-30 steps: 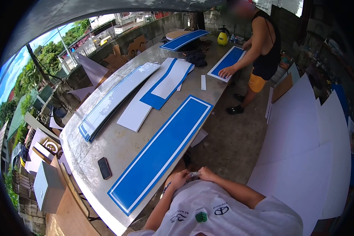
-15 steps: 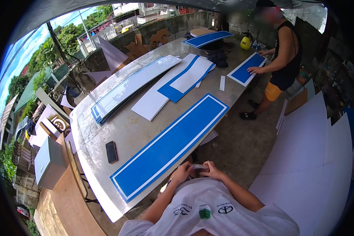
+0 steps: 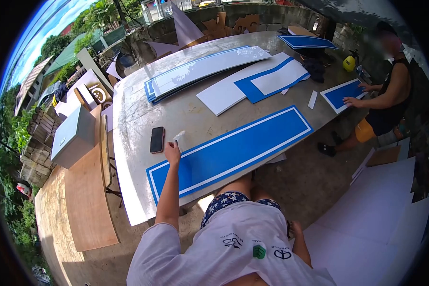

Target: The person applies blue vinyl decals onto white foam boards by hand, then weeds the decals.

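Observation:
My left hand (image 3: 173, 152) reaches over the table, fingers pinched on a small whitish, translucent scrap (image 3: 179, 137). Just beyond the fingers, to the left, lies a phone (image 3: 157, 139) with a dark screen. Beneath my forearm, a long blue panel with a white border line (image 3: 233, 145) lies along the table's near edge. Down by my right hip, beside the patterned shorts (image 3: 229, 200), hangs my right hand (image 3: 296, 229), its fingers mostly hidden.
The grey table (image 3: 128, 124) bears stacked white panels (image 3: 209, 71), a white-and-blue panel (image 3: 271, 81) and a small white strip (image 3: 312, 99). Across it, a person (image 3: 391, 90) touches a smaller blue panel (image 3: 344, 94). Large white sheets (image 3: 367, 219) stand at right; a grey box (image 3: 74, 136) at left.
My hands, together at my waist around a clear crumpled piece before, have parted. The left has gone out over the table; the right has dropped to my hip. The view has shifted left.

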`<state>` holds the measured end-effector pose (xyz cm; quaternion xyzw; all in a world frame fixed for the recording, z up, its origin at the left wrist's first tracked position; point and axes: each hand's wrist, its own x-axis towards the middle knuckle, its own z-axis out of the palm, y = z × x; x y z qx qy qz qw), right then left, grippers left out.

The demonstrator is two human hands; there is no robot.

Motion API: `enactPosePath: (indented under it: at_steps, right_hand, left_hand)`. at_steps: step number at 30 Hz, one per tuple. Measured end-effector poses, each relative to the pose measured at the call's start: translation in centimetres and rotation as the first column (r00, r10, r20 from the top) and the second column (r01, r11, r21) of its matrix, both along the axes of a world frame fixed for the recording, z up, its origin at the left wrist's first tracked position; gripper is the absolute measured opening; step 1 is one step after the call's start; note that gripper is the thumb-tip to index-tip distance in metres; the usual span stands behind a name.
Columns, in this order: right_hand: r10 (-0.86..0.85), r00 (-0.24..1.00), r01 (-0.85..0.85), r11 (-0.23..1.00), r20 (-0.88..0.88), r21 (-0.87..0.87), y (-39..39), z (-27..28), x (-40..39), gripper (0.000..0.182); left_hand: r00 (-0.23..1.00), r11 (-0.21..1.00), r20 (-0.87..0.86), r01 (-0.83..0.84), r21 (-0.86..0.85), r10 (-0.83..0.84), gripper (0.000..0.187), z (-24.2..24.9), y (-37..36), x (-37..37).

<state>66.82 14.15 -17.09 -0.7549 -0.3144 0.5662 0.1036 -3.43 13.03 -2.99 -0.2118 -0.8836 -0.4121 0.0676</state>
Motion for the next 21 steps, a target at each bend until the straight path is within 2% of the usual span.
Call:
enactPosePath:
  at_steps: [1, 3, 4, 6, 7, 10, 11, 12, 14, 15, 17, 21]
  right_hand:
    - [0.002, 1.0, -0.002, 1.0, -0.001, -0.004, -1.4, -0.8, 1.2, 0.035]
    - [0.034, 0.999, -0.038, 0.991, -0.033, -0.131, -3.3, -2.1, 2.7, 0.031]
    - [0.061, 0.997, -0.068, 0.981, -0.048, -0.18, -4.0, -2.2, 3.2, 0.03]
    - [0.102, 0.991, -0.117, 0.97, -0.082, -0.212, -4.7, -2.8, 3.2, 0.03]
    - [0.122, 0.988, -0.139, 0.971, -0.095, -0.195, -4.9, -3.0, 3.2, 0.03]
    - [0.175, 0.975, -0.192, 0.974, -0.14, -0.118, -4.9, -3.6, 2.4, 0.029]
    - [0.191, 0.97, -0.205, 0.975, -0.153, -0.087, -4.8, -3.7, 2.1, 0.029]
    - [0.206, 0.964, -0.218, 0.974, -0.166, -0.057, -4.6, -3.7, 1.8, 0.029]
    - [0.235, 0.955, -0.24, 0.971, -0.183, -0.004, -4.1, -3.7, 1.2, 0.028]
    - [0.253, 0.948, -0.255, 0.967, -0.193, 0.018, -3.8, -3.7, 1.0, 0.028]
    - [0.28, 0.936, -0.274, 0.96, -0.214, 0.057, -3.1, -4.3, 0.7, 0.027]
    - [0.338, 0.91, -0.317, 0.941, -0.242, 0.122, -1.3, -5.0, 0.1, 0.027]
  left_hand:
    - [1.0, 1.0, -0.001, -0.002, -0.004, 0.002, 0.029, -0.1, 0.2, -1.0]
    - [0.963, 0.97, 0.269, -0.086, 0.227, 0.022, 0.032, -0.3, 0.7, -2.3]
    - [0.962, 0.971, 0.271, -0.086, 0.224, 0.023, 0.032, -0.8, 1.1, -2.6]
    - [0.925, 0.931, 0.381, -0.152, 0.332, 0.016, 0.049, -1.6, 1.6, -2.8]
    - [0.881, 0.951, 0.471, -0.106, 0.292, -0.046, 0.064, -0.9, 1.5, -1.9]
    - [0.899, 0.933, 0.426, -0.065, 0.355, -0.1, 0.065, 0.5, 1.8, 0.3]
    - [0.869, 0.939, 0.488, -0.095, 0.331, -0.084, 0.06, 1.2, 1.8, 1.0]
    - [0.868, 0.941, 0.489, -0.091, 0.327, -0.086, 0.06, -0.3, 1.8, 0.1]
    - [0.977, 0.997, 0.2, 0.068, 0.041, -0.075, 0.046, -4.7, 1.8, -2.4]
    - [0.977, 0.997, 0.202, 0.065, 0.041, -0.072, 0.046, -3.5, 1.6, -1.8]
    - [0.966, 0.976, 0.166, 0.209, -0.057, -0.198, 0.029, 0.5, 1.2, 0.0]
    - [0.959, 0.962, 0.08, 0.272, 0.002, -0.271, 0.024, 0.7, 1.7, 0.2]
